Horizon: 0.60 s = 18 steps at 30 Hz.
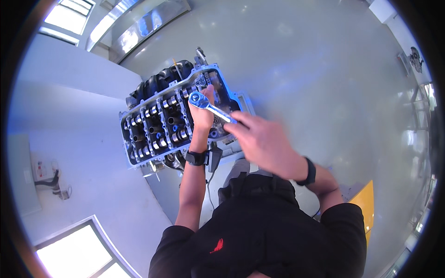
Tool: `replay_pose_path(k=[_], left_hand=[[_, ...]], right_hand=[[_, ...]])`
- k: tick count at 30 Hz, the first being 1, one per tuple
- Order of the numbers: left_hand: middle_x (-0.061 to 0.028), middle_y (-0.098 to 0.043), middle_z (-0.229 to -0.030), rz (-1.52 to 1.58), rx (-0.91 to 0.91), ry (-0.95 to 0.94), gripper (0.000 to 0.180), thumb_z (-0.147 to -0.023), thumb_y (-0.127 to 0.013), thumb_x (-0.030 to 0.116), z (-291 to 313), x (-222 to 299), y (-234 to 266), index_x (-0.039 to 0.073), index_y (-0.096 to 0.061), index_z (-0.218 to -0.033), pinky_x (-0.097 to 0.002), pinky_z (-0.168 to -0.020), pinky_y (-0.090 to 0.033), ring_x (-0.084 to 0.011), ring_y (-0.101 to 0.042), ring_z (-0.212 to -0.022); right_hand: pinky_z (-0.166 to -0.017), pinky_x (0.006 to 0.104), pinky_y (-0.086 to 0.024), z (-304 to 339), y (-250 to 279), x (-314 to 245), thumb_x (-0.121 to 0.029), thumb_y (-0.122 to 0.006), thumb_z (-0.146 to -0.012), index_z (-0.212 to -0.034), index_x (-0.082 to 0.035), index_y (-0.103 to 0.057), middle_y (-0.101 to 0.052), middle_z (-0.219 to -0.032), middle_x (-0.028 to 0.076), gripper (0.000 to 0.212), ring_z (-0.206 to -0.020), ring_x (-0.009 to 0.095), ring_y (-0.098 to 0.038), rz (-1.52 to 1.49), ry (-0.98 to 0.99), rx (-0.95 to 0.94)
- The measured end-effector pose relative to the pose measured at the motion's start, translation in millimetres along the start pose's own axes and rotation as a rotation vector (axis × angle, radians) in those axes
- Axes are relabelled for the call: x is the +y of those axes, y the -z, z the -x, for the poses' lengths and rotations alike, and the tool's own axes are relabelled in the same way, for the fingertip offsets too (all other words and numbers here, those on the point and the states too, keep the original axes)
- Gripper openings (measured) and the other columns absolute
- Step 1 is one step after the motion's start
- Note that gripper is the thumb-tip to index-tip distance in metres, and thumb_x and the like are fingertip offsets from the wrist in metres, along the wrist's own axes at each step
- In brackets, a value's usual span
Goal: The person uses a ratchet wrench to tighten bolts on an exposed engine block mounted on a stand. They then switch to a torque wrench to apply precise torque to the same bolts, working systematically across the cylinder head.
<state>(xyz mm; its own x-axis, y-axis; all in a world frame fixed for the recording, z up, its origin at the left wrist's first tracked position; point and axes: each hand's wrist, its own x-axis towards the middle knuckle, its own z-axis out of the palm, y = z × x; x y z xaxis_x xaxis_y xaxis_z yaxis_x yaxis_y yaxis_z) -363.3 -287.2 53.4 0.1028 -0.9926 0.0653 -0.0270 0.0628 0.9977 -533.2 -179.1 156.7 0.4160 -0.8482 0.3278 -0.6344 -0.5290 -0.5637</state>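
Note:
An engine (163, 116) with its top uncovered shows two rows of shiny camshaft lobes. Across its right end lies a chrome ratchet wrench (218, 111), its round head toward the left and its handle slanting down to the right. My left hand (202, 113) is closed around the wrench's head end, above the engine; some of its fingers are hidden under the head. The handle's end is gripped by my right hand (264, 141), slightly smeared by motion. Whatever the wrench sits on is hidden beneath my left hand.
Black curved intake pipes (160, 82) run along the engine's far side. A white wall (83, 139) stands close at left. Grey shiny floor (315, 78) spreads to the right, with a yellow panel (364, 206) at lower right. A thin cable (209, 190) hangs below my left wrist.

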Motion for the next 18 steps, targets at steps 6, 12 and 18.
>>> replay_pose_path(k=[6, 12, 18], left_hand=[[0.0051, -0.034, -0.054, -0.058, -0.15, 0.032, 0.048, -0.097, -0.061, 0.028, -4, -6, 16, 0.002, -0.047, -0.059, -0.0301, -0.048, -0.022, -0.006, -0.028, -0.055], [0.0048, -0.037, -0.054, -0.105, -0.204, -0.218, 0.044, -0.094, -0.065, 0.019, 19, 19, 7, 0.0, -0.045, -0.059, -0.0291, -0.047, -0.025, -0.0054, -0.03, -0.056], [0.0054, -0.048, -0.059, 0.035, -0.031, -0.014, 0.034, -0.09, -0.068, 0.013, 25, 24, -11, 0.0, -0.053, -0.063, -0.0254, -0.049, -0.03, -0.003, -0.036, -0.058]], right_hand=[[-0.056, 0.0337, -0.051, 6, -20, -31, -0.003, -0.064, -0.078, -0.125, -0.009, -0.058, -0.058, -0.109, 0.01, 0.047, -0.081, 0.022, -0.065, 0.141, -0.096, 0.031], [-0.064, 0.0373, -0.046, -28, -7, 79, -0.016, -0.071, -0.079, -0.092, -0.013, -0.063, -0.062, -0.088, 0.001, 0.016, -0.079, 0.021, -0.06, 0.556, -0.186, 0.243], [-0.07, 0.0368, -0.048, -113, -10, 113, -0.013, -0.072, -0.076, -0.111, -0.01, -0.062, -0.06, -0.102, 0.01, 0.037, -0.083, 0.028, -0.062, 0.688, 0.123, 0.489]])
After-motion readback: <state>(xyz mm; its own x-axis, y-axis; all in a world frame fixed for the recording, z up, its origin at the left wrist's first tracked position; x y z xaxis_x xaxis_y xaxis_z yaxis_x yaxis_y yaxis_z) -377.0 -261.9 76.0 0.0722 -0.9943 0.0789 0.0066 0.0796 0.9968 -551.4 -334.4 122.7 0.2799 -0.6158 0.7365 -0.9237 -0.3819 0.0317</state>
